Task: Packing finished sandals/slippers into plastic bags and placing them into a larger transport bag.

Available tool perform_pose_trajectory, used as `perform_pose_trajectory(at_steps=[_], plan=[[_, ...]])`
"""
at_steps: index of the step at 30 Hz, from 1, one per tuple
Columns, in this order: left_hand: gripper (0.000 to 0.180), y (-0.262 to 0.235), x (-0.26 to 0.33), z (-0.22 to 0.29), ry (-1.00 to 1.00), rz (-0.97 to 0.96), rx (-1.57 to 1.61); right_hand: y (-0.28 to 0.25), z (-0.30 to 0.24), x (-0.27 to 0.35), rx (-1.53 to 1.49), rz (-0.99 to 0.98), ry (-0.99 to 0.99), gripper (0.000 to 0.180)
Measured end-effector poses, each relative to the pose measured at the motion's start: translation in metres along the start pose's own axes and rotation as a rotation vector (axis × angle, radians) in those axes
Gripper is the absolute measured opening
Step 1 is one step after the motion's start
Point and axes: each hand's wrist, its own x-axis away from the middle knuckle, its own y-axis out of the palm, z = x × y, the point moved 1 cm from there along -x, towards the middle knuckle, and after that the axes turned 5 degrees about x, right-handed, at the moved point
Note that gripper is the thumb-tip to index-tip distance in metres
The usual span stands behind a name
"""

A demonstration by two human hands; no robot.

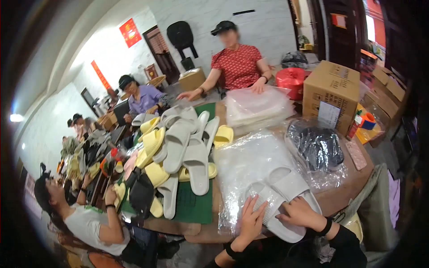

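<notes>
Two grey slippers lie side by side at the near right, over clear bags. The left hand, fingers almost straight, rests on the left one's strap; the right hand bends its fingers against the pair, grip impossible to tell. A slipper pile lies left, a box far right.

Slipper pair over plastic bags on the bench
Slipper pile to their left; bagged slippers right; bag stack behind; carton behind the bagged slippers.
</notes>
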Motion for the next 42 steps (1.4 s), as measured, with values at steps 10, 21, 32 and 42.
perform_pose_trajectory(at_steps=[10, 21, 32, 42], plan=[[0.039, 0.007, 0.011, 0.02, 0.118, -0.103, 0.057, 0.018, -0.003, -0.018, 0.046, 0.35, 0.06, 0.037], [0.093, 0.026, 0.026, -0.026, -0.384, 0.213, 0.707, 0.01, -0.023, -0.051, -0.092, 0.312, 0.165, 0.046], [0.059, 0.032, 0.021, -0.051, -0.889, 0.194, 0.99, 0.028, -0.003, -0.096, -0.055, 0.199, 0.315, 0.06], [0.048, 0.053, 0.047, -0.086, -0.841, 0.207, 1.097, 0.022, -0.009, -0.107, -0.072, 0.247, 0.39, 0.053]])
